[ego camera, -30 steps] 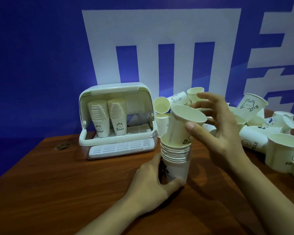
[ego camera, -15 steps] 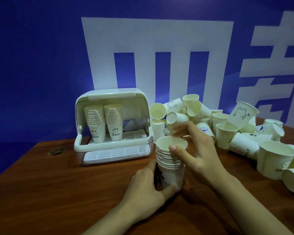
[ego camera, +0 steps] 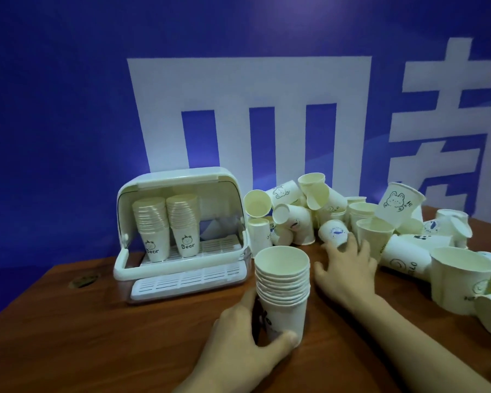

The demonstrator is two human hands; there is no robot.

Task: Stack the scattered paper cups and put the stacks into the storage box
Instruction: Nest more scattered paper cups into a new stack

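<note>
the left hand [ego camera: 247,333] forms the grip on the cup stack [ego camera: 281,290], thumb curled round its bottom cup on the near side and fingers wrapped behind, so the stack stands upright on the wooden surface [ego camera: 97,336] with its nested rims rising above the grip. just right of the stack and a little beyond it, the right hand [ego camera: 346,268] lies low over the surface, palm down, fingers spread and reaching forward, their tips touching a tipped cup with a blue mark [ego camera: 334,232] at the near edge of the pile; whether they have closed on it cannot be told. its forearm runs back toward the lower right. beyond and right of that hand the scattered cups [ego camera: 403,231] lie heaped, some upright, many on their sides. left of the grip and farther back stands the storage box [ego camera: 179,177], its lid raised, with two upright stacks in the box [ego camera: 167,225] side by side on its rack. a blue and white wall [ego camera: 68,95] rises behind.
</note>
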